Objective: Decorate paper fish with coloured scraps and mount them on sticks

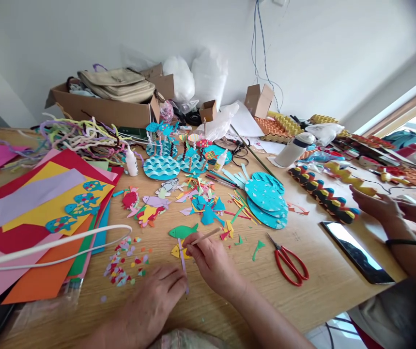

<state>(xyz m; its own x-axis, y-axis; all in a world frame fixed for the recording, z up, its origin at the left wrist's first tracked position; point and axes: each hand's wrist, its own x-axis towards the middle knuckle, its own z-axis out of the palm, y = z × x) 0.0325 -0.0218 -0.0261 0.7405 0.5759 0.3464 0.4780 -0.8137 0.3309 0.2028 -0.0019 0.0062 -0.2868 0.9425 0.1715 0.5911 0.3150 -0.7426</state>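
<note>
My right hand point(213, 261) is closed round a thin wooden stick point(208, 236), its tip low over a narrow purple paper strip point(183, 264). My left hand point(159, 293) rests on the table with its fingers together, pinching or pressing the strip near its lower end. Just beyond the fingertips lie a green paper fish point(183, 231) and a yellow paper fish point(176, 251), the latter partly covered by the strip and my right hand. Small coloured paper dots point(126, 261) are scattered left of my hands.
Red-handled scissors point(291, 264) and a phone point(356, 252) lie to the right. Blue paper discs point(268, 198), paper scraps point(206, 208) and glue bottles point(131, 162) sit farther back. Coloured sheets point(44, 194) and a white cable point(66, 237) are at left. Another person's hands point(382, 208) work at right.
</note>
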